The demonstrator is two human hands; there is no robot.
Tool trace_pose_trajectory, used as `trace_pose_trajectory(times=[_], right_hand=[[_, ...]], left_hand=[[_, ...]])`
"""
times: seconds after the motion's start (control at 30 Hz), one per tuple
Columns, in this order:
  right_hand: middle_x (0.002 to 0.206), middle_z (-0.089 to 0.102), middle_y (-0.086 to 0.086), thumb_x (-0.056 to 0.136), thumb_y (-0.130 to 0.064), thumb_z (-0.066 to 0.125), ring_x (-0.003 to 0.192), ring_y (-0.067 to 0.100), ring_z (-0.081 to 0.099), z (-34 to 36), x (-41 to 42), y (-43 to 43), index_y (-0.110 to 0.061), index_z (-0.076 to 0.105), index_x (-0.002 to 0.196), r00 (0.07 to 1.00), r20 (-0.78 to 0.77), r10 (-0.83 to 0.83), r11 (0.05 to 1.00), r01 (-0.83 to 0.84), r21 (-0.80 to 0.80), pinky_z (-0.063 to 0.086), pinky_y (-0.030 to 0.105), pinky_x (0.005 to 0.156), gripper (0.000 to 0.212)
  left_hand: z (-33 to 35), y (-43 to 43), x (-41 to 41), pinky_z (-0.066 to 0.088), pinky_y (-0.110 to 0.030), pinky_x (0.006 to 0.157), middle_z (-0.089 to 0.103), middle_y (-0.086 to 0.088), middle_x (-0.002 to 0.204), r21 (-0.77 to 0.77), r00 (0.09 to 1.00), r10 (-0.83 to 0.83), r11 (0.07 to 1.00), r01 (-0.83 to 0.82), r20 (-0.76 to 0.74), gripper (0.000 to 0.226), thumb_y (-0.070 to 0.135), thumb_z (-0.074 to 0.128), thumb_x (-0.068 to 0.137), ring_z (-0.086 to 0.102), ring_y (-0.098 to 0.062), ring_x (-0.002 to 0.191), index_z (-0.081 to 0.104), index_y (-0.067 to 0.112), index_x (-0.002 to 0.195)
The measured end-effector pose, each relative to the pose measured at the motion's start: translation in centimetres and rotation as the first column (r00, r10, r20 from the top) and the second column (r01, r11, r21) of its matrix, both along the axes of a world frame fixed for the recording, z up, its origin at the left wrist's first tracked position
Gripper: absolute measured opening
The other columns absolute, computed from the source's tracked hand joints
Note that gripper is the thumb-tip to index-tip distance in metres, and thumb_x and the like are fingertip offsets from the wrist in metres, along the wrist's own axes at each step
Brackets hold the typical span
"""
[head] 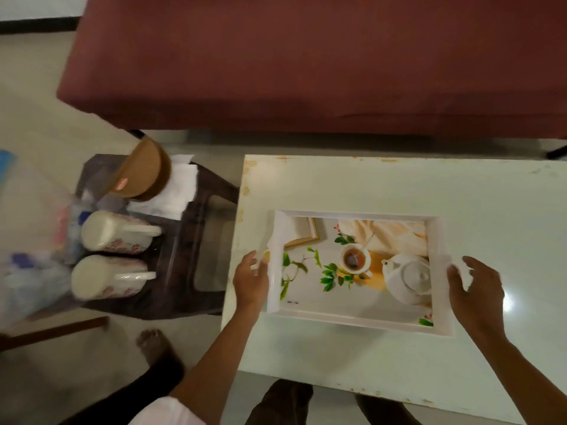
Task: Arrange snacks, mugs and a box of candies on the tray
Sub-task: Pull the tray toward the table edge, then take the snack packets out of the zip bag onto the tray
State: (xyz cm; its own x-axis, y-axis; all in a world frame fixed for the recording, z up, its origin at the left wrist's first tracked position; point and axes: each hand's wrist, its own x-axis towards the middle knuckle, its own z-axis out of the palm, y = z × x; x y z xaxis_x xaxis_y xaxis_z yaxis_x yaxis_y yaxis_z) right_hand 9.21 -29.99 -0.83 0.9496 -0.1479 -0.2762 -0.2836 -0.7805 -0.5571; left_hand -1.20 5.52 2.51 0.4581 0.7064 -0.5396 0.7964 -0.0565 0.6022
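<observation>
Gripping left handle of tray [352, 320] with left hand [250, 280], curling fingers round it. Touching right rim with right hand [478, 289], spreading fingers loose. Holding tray flat on tabletop [399, 185] near left edge. Showing mugs [115, 231], round brown box [144, 173] on stool [190, 265] beyond that edge.

Glossy white tray [441, 271] on a smooth, shiny table [399, 185]; glazed ceramic mugs [113, 231].

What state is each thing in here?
Tray: flat on table, nothing on it.
Far mug: upright on stool.
Near mug: upright on stool.
Box: on stool, lid on.
Left grip: holds tray's left rim.
Right grip: open, fingers spread by tray's right rim.
</observation>
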Motion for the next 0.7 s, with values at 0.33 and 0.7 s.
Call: trace_pose_trajectory(times=[0.33,0.7], right_hand=[[0.123,0.056,0.021,0.087,-0.014,0.065,0.104,0.042,0.059,11.2,-4.7,5.4,-0.009,0.056,0.123,0.968,0.055,0.245,0.964,-0.249,0.088,0.049,0.052,0.091,0.037],[0.127,0.053,0.016,0.089,-0.013,0.064,0.115,0.032,0.053,16.0,-9.4,16.5,-0.011,0.054,0.127,0.926,0.022,0.376,0.916,-0.375,0.144,0.051,0.043,0.090,0.039]], left_hand=[[13.4,-0.2,-7.0,0.041,-0.006,0.072,0.056,0.004,0.133,0.057,0.941,0.207,0.971,-0.230,0.269,0.029,0.023,0.059,0.099,0.061,-0.004,0.108,0.064,0.024,0.128],[20.6,9.9,-15.0,0.055,-0.036,0.093,0.057,-0.015,0.132,0.632,0.906,0.171,0.665,-0.397,0.388,0.028,0.016,0.061,0.097,0.059,-0.024,0.118,0.063,0.012,0.125]])
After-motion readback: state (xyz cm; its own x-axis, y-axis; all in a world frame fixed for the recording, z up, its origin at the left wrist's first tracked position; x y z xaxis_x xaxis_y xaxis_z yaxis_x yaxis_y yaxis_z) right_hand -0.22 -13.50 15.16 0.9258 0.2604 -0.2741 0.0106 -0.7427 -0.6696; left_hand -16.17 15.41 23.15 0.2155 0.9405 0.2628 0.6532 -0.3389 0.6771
